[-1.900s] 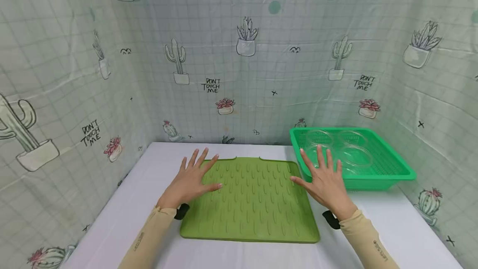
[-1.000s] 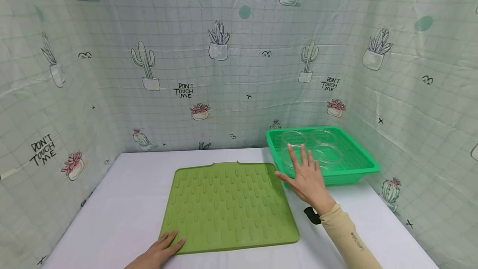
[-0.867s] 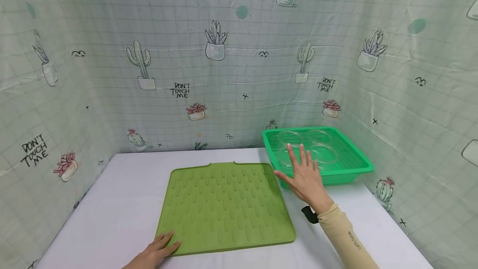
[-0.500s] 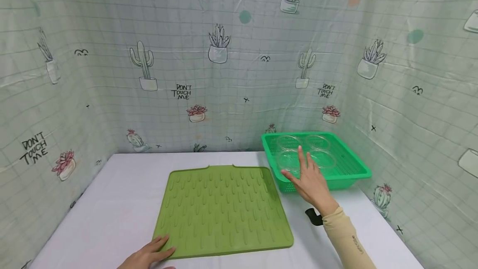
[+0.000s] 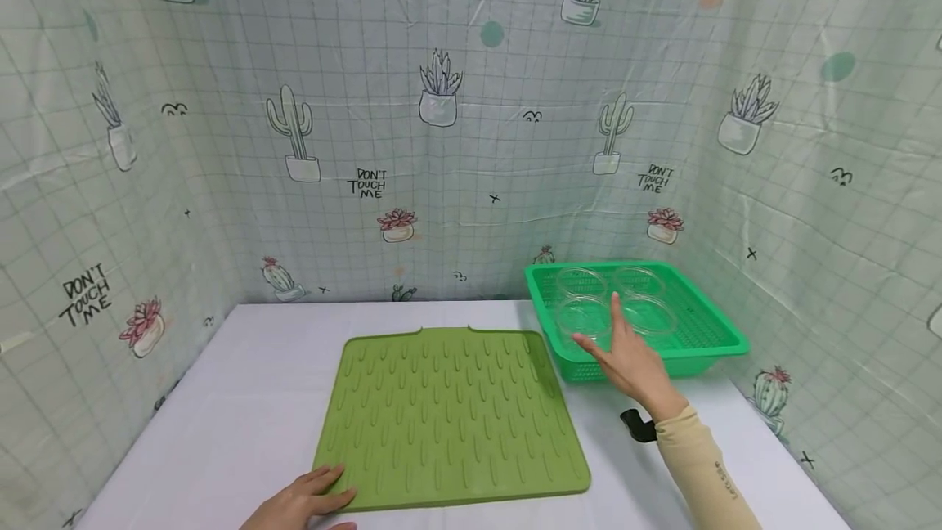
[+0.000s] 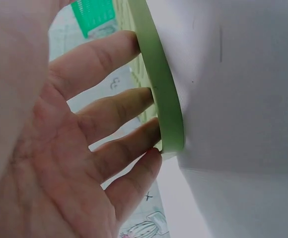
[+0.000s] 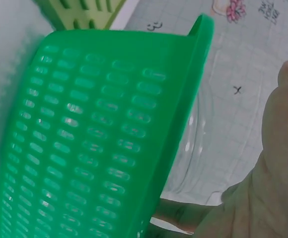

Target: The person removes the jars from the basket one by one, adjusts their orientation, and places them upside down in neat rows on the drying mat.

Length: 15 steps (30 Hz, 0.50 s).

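At the far left, white tabletop (image 5: 221,399) is bordered by a grid-patterned cloth (image 5: 441,170) printed with cacti. At the near left corner of a green ridged mat (image 5: 456,415), the fingertips of the left hand (image 5: 294,501) are laid on the edge; in the left wrist view its fingers are shown spread, with gaps between them. The mat is laid flat in the middle of the table. Just beyond its far right corner is set a green perforated basket (image 5: 692,366), in which four clear bowls (image 5: 651,317) are grouped. The right hand (image 5: 636,366) is held at the basket's near side, its thumb and index finger parted; whether bowl or basket is touched cannot be told. At its wrist, a black strap (image 5: 638,426) and beige sleeve (image 5: 706,464) are worn.
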{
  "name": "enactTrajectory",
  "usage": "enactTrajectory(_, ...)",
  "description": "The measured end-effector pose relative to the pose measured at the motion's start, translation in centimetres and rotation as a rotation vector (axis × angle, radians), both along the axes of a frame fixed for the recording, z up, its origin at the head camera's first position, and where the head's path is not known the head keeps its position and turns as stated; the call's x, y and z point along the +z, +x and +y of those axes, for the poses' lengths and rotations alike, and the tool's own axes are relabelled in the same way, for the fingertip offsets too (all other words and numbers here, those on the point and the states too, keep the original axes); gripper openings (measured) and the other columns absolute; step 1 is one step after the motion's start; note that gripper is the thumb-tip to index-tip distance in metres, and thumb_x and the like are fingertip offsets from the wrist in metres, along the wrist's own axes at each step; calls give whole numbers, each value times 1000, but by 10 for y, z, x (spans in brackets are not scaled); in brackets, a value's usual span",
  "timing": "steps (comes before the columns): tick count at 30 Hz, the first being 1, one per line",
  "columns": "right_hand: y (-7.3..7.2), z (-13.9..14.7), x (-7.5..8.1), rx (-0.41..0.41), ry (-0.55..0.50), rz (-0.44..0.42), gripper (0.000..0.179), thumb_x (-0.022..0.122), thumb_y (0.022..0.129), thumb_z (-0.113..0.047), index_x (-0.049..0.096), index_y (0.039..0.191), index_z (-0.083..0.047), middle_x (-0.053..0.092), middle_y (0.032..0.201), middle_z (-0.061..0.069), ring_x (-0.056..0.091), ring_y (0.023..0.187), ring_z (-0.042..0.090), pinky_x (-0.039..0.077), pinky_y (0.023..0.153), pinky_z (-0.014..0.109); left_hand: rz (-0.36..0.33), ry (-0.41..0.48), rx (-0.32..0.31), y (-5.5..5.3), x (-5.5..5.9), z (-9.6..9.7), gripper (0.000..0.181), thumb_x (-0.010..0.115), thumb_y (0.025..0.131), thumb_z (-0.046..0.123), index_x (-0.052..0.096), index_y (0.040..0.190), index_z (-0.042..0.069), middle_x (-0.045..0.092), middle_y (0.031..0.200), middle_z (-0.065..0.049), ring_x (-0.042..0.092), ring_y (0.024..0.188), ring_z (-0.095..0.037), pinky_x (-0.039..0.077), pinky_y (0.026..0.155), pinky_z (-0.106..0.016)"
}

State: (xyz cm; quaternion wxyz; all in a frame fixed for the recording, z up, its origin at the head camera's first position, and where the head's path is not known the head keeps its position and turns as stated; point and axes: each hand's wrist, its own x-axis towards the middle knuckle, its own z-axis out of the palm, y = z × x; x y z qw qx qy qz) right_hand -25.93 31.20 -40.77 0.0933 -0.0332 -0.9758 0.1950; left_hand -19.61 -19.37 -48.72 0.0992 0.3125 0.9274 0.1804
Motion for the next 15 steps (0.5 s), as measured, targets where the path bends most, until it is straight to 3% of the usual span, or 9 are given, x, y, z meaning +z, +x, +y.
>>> enactTrajectory(2,-2,2,0,-6,-14,-15,106,40,91,-70,-18,152,-6,28,148,37,55,108,52,41,47,33,-10,3,5,0,1,0,50,58,90,55,69,123,20,57,134,-21,52,119,-49,53,78,-55)
enactTrajectory(4,-3,4,-1,-16,-23,-31,111,42,89,-72,-16,152,-2,42,139,38,63,93,47,39,45,32,-16,10,9,0,1,0,49,58,90,55,69,123,21,57,134,-21,52,119,-49,53,76,-55)
enactTrajectory(7,-4,6,-1,-31,-25,-48,118,45,86,-75,-10,151,5,54,123,38,66,79,39,44,47,37,-32,18,24,1,2,1,49,57,89,57,69,123,23,57,135,-20,51,120,-48,53,75,-56)
enactTrajectory(10,-7,8,0,-31,-10,-64,121,48,84,-76,-2,149,12,55,120,40,65,91,45,52,64,49,-40,19,37,1,1,1,49,57,89,58,69,123,25,56,136,-19,51,121,-47,53,75,-55)
enactTrajectory(12,-9,10,1,-26,0,-78,122,50,83,-76,1,148,15,45,131,43,57,109,51,51,79,56,-34,19,35,1,1,1,48,58,89,58,69,123,25,56,136,-19,51,121,-47,53,73,-56)
enactTrajectory(15,-13,13,1,-19,-20,-121,122,54,82,-73,4,146,18,37,137,44,48,120,54,47,87,61,-24,12,36,1,0,1,48,58,88,58,69,123,26,56,136,-18,52,121,-47,53,73,-55)
